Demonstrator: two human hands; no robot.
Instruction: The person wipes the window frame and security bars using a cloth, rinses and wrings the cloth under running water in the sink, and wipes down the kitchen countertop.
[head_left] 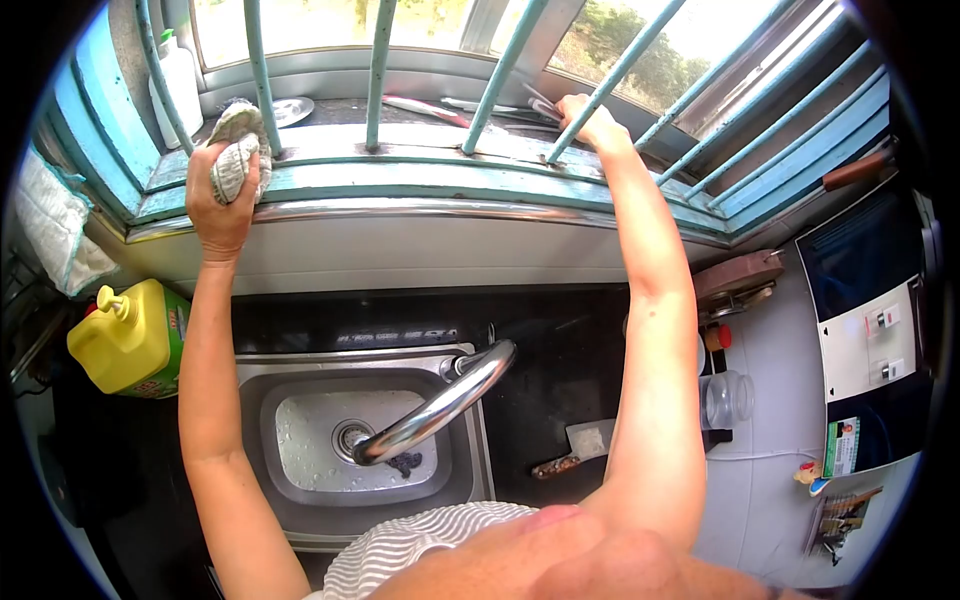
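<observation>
My left hand (222, 205) is closed around a crumpled, greyish-white cloth (236, 165), against the blue window frame at the left. My right hand (592, 122) reaches between the blue bars (490, 78) to the inner sill, its fingers curled together. Thin stick-like things (543, 103) lead up to its fingertips; their kind is too small to make out. Left of them on the sill lie a red-and-white slim item (425, 108) and a round metal lid or dish (290, 110). A white bottle with a green top (178, 90) stands behind the bars near my left hand.
Below is a steel sink (290, 400) with a curved tap (440, 405). A yellow pump jug (125, 340) stands left. On the black counter lie a cleaver (585, 445) and a clear jar (727, 400), right. A cloth (60, 220) hangs at left; a wooden block (738, 280) is at right.
</observation>
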